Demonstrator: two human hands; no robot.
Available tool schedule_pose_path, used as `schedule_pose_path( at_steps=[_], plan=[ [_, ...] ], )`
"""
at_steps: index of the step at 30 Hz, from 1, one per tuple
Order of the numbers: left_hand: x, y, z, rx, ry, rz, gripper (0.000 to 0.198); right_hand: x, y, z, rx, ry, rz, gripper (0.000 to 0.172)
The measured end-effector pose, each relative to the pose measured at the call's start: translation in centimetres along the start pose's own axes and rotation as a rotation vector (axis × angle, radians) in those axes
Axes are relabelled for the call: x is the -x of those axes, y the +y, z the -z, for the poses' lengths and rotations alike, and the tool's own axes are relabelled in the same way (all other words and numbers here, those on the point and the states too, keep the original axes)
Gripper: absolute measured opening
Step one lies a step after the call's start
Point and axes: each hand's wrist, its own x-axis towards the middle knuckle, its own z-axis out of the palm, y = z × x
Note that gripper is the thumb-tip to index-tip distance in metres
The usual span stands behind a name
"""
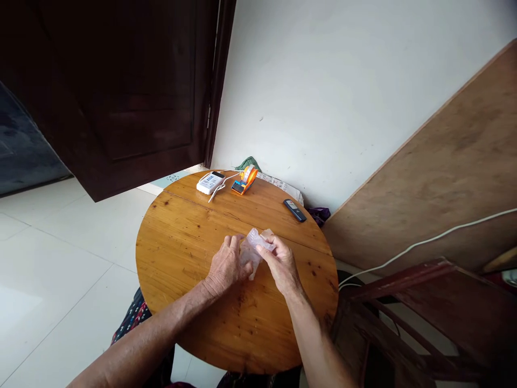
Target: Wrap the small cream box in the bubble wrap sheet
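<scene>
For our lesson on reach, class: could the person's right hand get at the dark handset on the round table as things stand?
Probably yes: only bare table lies between the right hand and the dark handset, though it and the left hand hold a clear plastic piece.

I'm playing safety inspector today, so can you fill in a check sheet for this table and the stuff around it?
Surface: round wooden table, knotty.
Job's things: crumpled clear plastic, held above the table's middle.
Clutter: white box, orange tape dispenser, dark handset, all near the far edge.
Grippers: left hand and right hand both pinch the clear plastic.
Cables: white cable by the leaning board; thin cord at the white box.
Surroundings: dark door, white wall, tiled floor, wooden chair.
</scene>
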Motion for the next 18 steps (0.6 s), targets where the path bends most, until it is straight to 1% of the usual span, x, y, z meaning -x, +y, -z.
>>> schedule_pose_path(
  at_steps=[2,4,7,9,11,12,14,16,17,18],
  plan=[
    [-0.1,-0.1,0.1,0.026,-0.004,0.024,0.075,1.1,-0.3,-0.2,0.085,-0.002,0.052,0.015],
    [-0.2,-0.2,0.1,0.06,-0.023,0.022,0.074,2.4,-0.3,-0.7,0.139,0.005,0.098,0.011],
    [-0.6,-0.9,-0.5,0.118,-0.033,-0.046,0.065,4.4,0.0,-1.8,0.164,0.051,0.171,0.011],
    [-0.9,-1.6,-0.8,0.152,-0.038,-0.104,0.056,5.5,0.4,-2.6,0.17,0.099,0.228,0.012],
    [-1.2,-2.5,-0.6,0.189,-0.071,-0.153,0.045,6.1,0.8,-3.0,0.175,0.122,0.278,0.012],
    [-1.4,-3.0,-0.3,0.214,-0.107,-0.181,0.043,6.3,0.9,-3.0,0.176,0.119,0.299,0.012],
    [-1.5,-3.7,0.9,0.267,-0.224,-0.246,0.048,6.2,1.1,-2.8,0.18,0.09,0.329,0.012],
    [-1.4,-4.1,2.2,0.273,-0.361,-0.306,0.065,6.1,1.3,-2.3,0.189,0.047,0.348,0.012],
    [-1.4,-4.2,2.7,0.248,-0.394,-0.34,0.072,6.0,1.5,-2.2,0.194,0.029,0.355,0.012],
    [-1.4,-4.2,3.0,0.217,-0.401,-0.376,0.075,6.0,1.6,-2.0,0.202,0.015,0.363,0.012]
  ],
)
